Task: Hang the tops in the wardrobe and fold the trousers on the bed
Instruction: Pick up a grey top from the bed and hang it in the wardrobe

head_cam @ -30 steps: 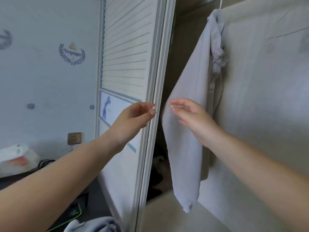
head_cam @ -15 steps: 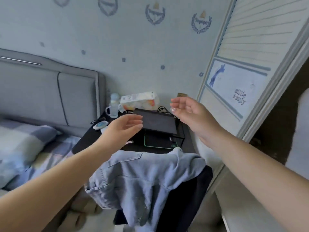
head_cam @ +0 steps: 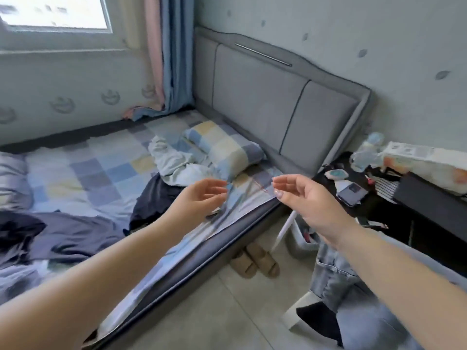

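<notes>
Hands: left, right, both open, empty.
Dark garment: just beyond left; soft, limp. I'd pinch waistband.

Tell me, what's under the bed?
A pair of tan slippers pokes out from under the bed edge, on the floor. Farther under it is dark, so anything else there cannot be seen.

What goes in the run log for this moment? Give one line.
left hand: open, empty | right hand: open, empty | both over bed edge | dark garment unfolded on bed
</notes>
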